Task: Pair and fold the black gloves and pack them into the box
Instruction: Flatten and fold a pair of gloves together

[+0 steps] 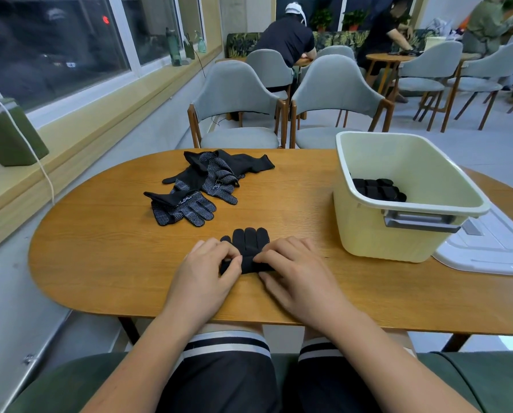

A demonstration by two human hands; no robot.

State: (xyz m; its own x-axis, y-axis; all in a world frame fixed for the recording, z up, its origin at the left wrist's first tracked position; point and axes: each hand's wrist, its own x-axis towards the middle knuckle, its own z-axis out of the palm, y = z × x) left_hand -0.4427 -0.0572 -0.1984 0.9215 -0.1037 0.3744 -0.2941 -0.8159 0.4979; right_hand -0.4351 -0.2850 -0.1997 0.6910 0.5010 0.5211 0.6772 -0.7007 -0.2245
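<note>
A stacked pair of black gloves (250,241) lies on the wooden table (106,251) in front of me, fingers pointing away, its cuff end rolled up toward me. My left hand (210,272) pinches the roll's left end and my right hand (291,272) pinches its right end. Farther back on the left lies a loose heap of black gloves with white grip dots (201,186). At the right stands a cream plastic box (368,234), and a folded black pair (377,189) lies on its floor.
A white lid (493,251) lies on the table behind and right of the box. Two grey chairs (282,114) stand at the table's far edge. A window ledge with a green case (8,132) runs along the left. People work at tables far behind.
</note>
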